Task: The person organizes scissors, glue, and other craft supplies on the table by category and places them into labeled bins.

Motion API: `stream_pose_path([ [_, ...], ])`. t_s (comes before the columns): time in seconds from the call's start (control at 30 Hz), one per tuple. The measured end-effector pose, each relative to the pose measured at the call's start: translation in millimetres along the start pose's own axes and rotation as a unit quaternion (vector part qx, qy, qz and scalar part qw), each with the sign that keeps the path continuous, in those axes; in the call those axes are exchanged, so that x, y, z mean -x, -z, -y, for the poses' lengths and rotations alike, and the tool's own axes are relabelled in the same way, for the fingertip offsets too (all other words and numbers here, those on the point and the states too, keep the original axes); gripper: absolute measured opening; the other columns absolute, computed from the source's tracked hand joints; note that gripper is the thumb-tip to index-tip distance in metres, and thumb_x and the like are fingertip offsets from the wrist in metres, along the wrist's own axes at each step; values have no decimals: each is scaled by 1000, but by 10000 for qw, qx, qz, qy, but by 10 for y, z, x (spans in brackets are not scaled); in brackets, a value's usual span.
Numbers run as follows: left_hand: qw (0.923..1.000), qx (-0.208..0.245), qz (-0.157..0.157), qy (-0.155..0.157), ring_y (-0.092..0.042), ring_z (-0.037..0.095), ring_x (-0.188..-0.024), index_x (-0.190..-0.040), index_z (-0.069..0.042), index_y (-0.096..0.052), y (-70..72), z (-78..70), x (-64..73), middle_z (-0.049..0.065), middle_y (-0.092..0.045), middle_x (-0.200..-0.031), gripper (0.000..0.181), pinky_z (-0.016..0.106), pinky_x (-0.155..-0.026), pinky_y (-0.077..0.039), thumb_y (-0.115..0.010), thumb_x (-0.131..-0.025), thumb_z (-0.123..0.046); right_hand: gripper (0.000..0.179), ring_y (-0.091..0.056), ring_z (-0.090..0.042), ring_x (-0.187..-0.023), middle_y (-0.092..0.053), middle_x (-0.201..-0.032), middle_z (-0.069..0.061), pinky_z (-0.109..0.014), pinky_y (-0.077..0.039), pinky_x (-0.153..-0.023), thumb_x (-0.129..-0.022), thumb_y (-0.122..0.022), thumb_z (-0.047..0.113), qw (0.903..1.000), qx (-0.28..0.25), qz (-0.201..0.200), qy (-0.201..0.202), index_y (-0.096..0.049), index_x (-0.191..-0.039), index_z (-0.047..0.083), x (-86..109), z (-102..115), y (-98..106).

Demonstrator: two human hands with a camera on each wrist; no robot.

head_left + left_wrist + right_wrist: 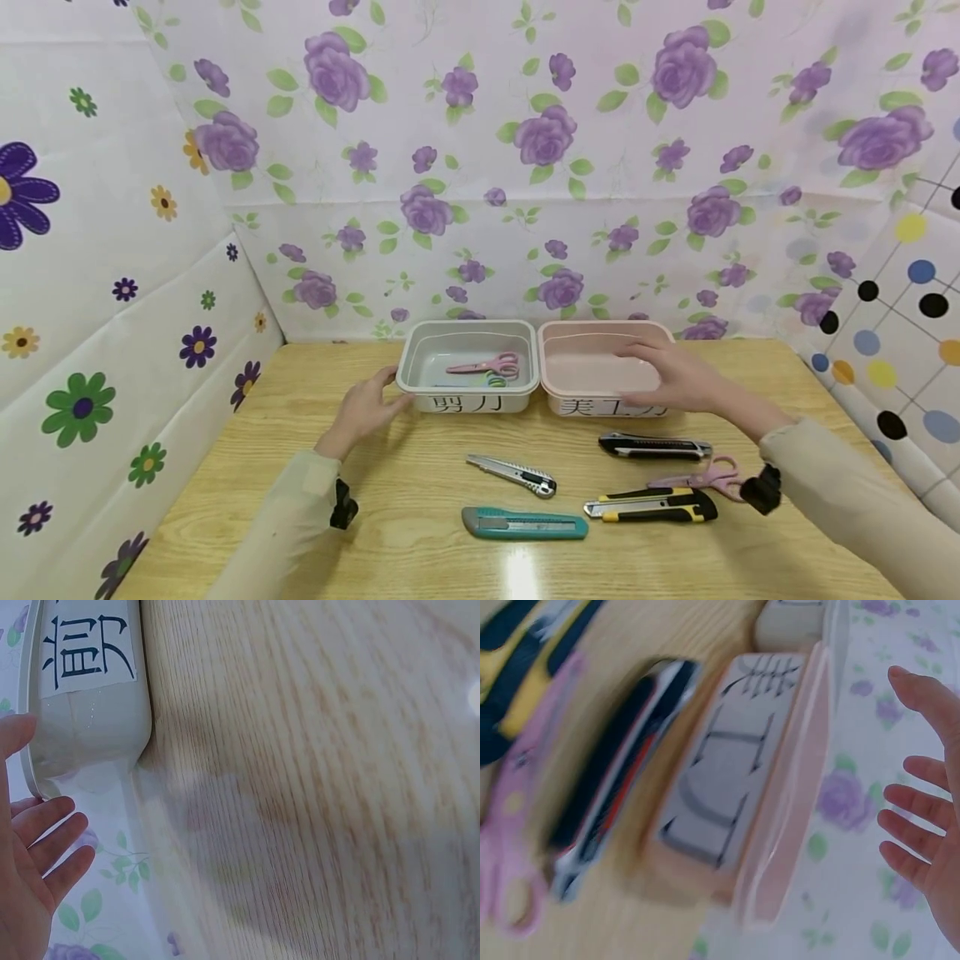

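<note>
My left hand (366,414) is at the left end of a grey-white bin (468,403), thumb by its front corner and fingers loosely bent beside the rim. The left wrist view shows the thumb (18,733) against the rim; whether the fingers touch it I cannot tell. Inside that bin lie pink-handled scissors (495,365) and a second pair with green handles (495,379). Above the pink bin (570,392) my right hand (671,379) hovers with fingers spread, holding nothing. A black utility knife (655,447) lies just in front of the pink bin.
On the wooden table (420,558) lie a silver utility knife (513,475), a teal one (525,523), a yellow-and-black one (652,505) and pink scissors (705,477). Both bins stand side by side with character labels, near a flowered cloth backdrop (480,208).
</note>
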State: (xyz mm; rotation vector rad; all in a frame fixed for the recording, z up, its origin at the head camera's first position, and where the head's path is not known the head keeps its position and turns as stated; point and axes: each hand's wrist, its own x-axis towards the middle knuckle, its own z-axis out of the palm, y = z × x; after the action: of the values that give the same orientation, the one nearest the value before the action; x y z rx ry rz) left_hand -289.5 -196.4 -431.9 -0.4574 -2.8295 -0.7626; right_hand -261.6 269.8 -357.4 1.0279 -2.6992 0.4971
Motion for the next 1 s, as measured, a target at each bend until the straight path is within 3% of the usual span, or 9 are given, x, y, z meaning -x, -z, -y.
stream_pose_path([
  [0.1,10000,33,-20,-20,-62,32,-83,-129,1,-44,-9,-8,-4,20,-56,-122,62,51,-85,-46,-62,-84,-37,63,-52,-37,-105,-51,-123,-18,-52,-45,-82,-72,-75,35,9995,1,85,-314,-53,-122,4,220,-87,35],
  [0.27,9999,131,-14,8,-56,38,-105,-130,2,-43,-19,-31,-1,20,-56,-121,63,52,-87,-44,-62,-84,-38,64,-50,-42,-108,-54,-119,-21,-56,-43,-83,-70,-77,37,9975,57,9,-707,-56,-119,2,609,-217,29],
  [0.57,9999,158,-34,39,-55,38,-106,-131,2,-42,-47,-40,-3,20,-57,-120,63,52,-88,-43,-61,-85,-37,66,-56,-36,-97,-60,-111,-17,-53,-46,-76,-69,-76,42,9908,149,66,-1343,-56,-117,1,1207,-353,7],
  [1.0,9998,188,-3,29,-57,38,-102,-132,2,-40,-33,-23,17,20,-57,-120,64,52,-86,-45,-60,-85,-37,69,-58,-33,-93,-62,-106,-13,-45,-49,-71,-65,-78,43,9822,-73,284,-1854,-57,-116,1,1624,-576,-129],
])
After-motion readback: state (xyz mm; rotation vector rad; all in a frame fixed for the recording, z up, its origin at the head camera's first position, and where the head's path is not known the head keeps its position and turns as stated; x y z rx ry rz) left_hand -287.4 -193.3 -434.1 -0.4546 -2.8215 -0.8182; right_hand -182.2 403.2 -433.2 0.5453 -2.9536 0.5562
